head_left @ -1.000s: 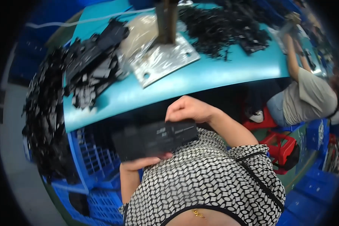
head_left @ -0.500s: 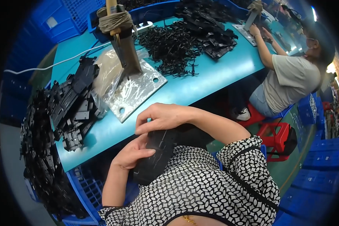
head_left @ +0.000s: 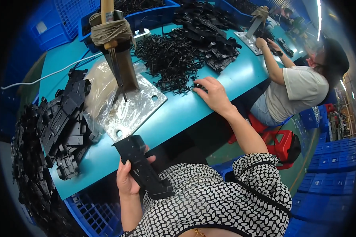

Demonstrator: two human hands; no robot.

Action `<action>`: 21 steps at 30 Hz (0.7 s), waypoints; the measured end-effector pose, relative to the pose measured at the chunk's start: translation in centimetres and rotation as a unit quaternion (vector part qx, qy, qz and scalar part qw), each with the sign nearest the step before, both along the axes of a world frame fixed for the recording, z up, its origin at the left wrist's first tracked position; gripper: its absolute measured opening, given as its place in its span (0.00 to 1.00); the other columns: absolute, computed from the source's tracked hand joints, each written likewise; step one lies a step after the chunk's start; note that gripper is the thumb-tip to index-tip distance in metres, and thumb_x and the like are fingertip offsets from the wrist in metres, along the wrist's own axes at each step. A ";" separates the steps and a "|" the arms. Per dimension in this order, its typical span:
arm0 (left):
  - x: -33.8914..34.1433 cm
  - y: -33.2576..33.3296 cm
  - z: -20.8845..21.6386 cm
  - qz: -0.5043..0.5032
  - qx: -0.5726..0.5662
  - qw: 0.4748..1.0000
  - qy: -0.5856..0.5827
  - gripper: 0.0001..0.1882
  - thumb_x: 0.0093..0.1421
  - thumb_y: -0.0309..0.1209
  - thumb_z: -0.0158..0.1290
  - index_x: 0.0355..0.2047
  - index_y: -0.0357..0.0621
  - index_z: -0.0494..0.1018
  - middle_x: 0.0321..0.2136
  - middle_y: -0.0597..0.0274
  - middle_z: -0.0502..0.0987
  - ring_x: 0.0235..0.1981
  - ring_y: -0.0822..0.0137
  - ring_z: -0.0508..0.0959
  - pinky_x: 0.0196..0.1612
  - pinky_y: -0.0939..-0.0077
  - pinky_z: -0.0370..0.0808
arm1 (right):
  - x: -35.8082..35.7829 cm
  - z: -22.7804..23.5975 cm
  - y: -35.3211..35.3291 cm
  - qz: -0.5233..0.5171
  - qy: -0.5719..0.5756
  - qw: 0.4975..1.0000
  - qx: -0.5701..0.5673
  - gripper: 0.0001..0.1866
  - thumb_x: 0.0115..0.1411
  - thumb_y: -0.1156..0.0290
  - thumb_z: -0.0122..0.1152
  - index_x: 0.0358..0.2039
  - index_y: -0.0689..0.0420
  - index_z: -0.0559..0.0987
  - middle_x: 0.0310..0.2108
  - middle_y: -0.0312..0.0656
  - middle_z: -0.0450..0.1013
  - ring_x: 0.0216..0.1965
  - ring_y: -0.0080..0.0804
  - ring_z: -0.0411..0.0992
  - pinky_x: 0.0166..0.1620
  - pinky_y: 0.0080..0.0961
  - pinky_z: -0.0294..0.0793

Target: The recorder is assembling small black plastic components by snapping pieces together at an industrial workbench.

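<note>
My left hand [head_left: 128, 177] grips a long black moulded plastic part [head_left: 140, 168] with raised ends, like a toy car chassis, held tilted before my body just off the table edge. My right hand [head_left: 214, 94] reaches over the table to the near edge of a heap of small black branched plastic pieces [head_left: 170, 59]. Its thumb and fingertips pinch a small black piece [head_left: 196, 85] there. Between my hands stands a metal plate [head_left: 140, 108] with an upright post [head_left: 126, 67], wrapped in cord near the top, and a thin pointed rod hanging in front.
Similar long black parts [head_left: 65, 114] are piled on the left of the turquoise table [head_left: 178, 120], with more beyond its edge. Another black heap [head_left: 213, 39] lies farther back. A co-worker [head_left: 300, 85] sits at the right. A blue crate [head_left: 95, 215] stands below the table; a white cable [head_left: 47, 79] crosses it.
My right hand has left the long black part and moved right and away to the heap of small pieces. My left hand keeps the long part, now turned and more in sight.
</note>
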State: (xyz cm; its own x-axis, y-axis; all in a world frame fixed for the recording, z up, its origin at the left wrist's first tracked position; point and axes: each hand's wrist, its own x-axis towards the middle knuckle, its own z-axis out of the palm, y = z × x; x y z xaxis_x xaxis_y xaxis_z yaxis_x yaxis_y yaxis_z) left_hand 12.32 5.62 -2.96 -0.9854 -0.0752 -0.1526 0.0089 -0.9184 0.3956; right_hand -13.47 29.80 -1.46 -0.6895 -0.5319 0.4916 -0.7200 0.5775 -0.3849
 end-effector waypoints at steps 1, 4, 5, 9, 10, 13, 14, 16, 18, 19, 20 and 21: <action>0.2 0.0 -0.1 0.000 0.002 1.000 0.000 0.28 0.56 0.28 0.47 0.57 0.36 0.53 0.49 0.37 0.64 0.47 0.44 0.71 0.49 0.53 0.71 | -0.1 0.2 0.2 0.000 0.000 1.000 0.002 0.11 0.48 0.71 0.62 0.34 0.58 0.76 0.26 0.44 0.69 0.32 0.43 0.68 0.38 0.34 0.68; 0.1 0.0 0.0 0.015 -0.008 1.000 -0.015 0.28 0.56 0.28 0.47 0.57 0.36 0.52 0.49 0.38 0.64 0.48 0.45 0.71 0.48 0.55 0.73 | -0.3 1.5 1.3 -0.011 -0.018 0.998 -0.057 0.09 0.54 0.75 0.57 0.36 0.63 0.75 0.28 0.45 0.72 0.27 0.33 0.72 0.31 0.23 0.71; -0.1 -0.2 0.3 0.005 -0.007 1.000 -0.002 0.28 0.57 0.27 0.46 0.57 0.36 0.52 0.48 0.39 0.64 0.48 0.47 0.70 0.48 0.54 0.73 | -0.7 1.7 1.9 -0.030 -0.046 0.994 -0.096 0.08 0.55 0.74 0.55 0.35 0.63 0.75 0.27 0.42 0.72 0.26 0.29 0.71 0.30 0.22 0.70; -0.6 0.0 1.1 0.015 -0.018 0.999 -0.029 0.28 0.57 0.27 0.45 0.57 0.36 0.51 0.49 0.40 0.63 0.49 0.50 0.69 0.48 0.53 0.73 | -2.9 3.9 4.7 0.011 -0.397 0.909 -0.128 0.12 0.60 0.66 0.49 0.34 0.62 0.76 0.26 0.34 0.72 0.29 0.21 0.67 0.35 0.17 0.67; -0.8 0.3 1.2 0.016 -0.015 0.999 -0.036 0.28 0.57 0.27 0.45 0.57 0.36 0.51 0.49 0.40 0.63 0.49 0.50 0.69 0.48 0.53 0.73 | -3.0 4.4 4.3 0.065 -0.447 0.887 -0.096 0.13 0.60 0.65 0.49 0.33 0.63 0.76 0.28 0.34 0.72 0.31 0.22 0.67 0.37 0.18 0.66; -2.2 1.3 1.9 -0.014 -0.065 0.997 -0.028 0.26 0.59 0.27 0.43 0.57 0.36 0.51 0.49 0.41 0.64 0.50 0.51 0.69 0.48 0.50 0.72 | -2.6 4.3 2.0 0.132 -0.346 0.928 0.050 0.11 0.60 0.68 0.50 0.33 0.63 0.76 0.30 0.38 0.72 0.33 0.28 0.68 0.40 0.22 0.67; -2.7 1.8 2.2 -0.019 -0.065 0.997 -0.032 0.25 0.59 0.27 0.43 0.56 0.36 0.52 0.49 0.41 0.64 0.50 0.51 0.69 0.49 0.50 0.71 | -2.4 3.9 1.7 0.133 -0.350 0.926 0.050 0.11 0.60 0.68 0.50 0.33 0.63 0.76 0.30 0.38 0.72 0.33 0.28 0.68 0.40 0.22 0.67; -3.3 2.0 2.4 -0.041 -0.061 0.997 -0.037 0.23 0.60 0.26 0.42 0.55 0.36 0.53 0.49 0.41 0.65 0.49 0.52 0.69 0.49 0.50 0.71 | -2.3 3.4 0.8 0.154 -0.135 0.974 0.102 0.09 0.57 0.70 0.53 0.34 0.62 0.76 0.28 0.41 0.71 0.33 0.33 0.69 0.41 0.23 0.66; -3.2 2.5 2.6 -0.026 -0.057 0.997 -0.039 0.22 0.60 0.26 0.41 0.54 0.36 0.53 0.48 0.42 0.65 0.49 0.51 0.70 0.49 0.50 0.71 | -1.8 3.2 0.5 0.156 -0.077 0.982 0.069 0.08 0.55 0.72 0.57 0.33 0.62 0.76 0.26 0.42 0.70 0.32 0.36 0.69 0.39 0.24 0.67; -3.0 2.7 2.7 -0.012 -0.052 0.998 -0.039 0.22 0.60 0.25 0.41 0.54 0.36 0.53 0.48 0.42 0.65 0.49 0.50 0.70 0.49 0.50 0.71 | -1.2 3.2 0.8 0.097 -0.075 0.992 0.024 0.07 0.54 0.73 0.57 0.33 0.62 0.76 0.26 0.42 0.70 0.31 0.36 0.69 0.37 0.24 0.67; -2.7 2.6 2.9 -0.005 -0.050 0.998 -0.041 0.22 0.60 0.25 0.41 0.54 0.36 0.53 0.48 0.42 0.65 0.49 0.50 0.70 0.49 0.50 0.71 | -0.3 3.2 0.9 0.038 -0.074 0.996 -0.022 0.07 0.53 0.73 0.58 0.33 0.62 0.76 0.26 0.42 0.70 0.31 0.35 0.69 0.36 0.24 0.68; -2.3 2.7 3.1 -0.020 -0.045 0.997 -0.052 0.22 0.60 0.25 0.41 0.55 0.38 0.53 0.48 0.42 0.65 0.48 0.48 0.70 0.48 0.49 0.71 | 0.9 3.1 1.0 0.005 -0.095 0.994 -0.045 0.08 0.52 0.74 0.59 0.32 0.62 0.76 0.26 0.42 0.70 0.30 0.34 0.69 0.33 0.24 0.68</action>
State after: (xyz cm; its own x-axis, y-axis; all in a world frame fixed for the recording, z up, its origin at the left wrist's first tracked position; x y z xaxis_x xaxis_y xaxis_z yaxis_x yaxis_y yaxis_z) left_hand 10.02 8.30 0.14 -0.9671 -0.0533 -0.2489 -0.0733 -0.8781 0.4728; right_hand -12.59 30.76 1.63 -0.7694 -0.4984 0.3995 -0.6350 0.5280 -0.5639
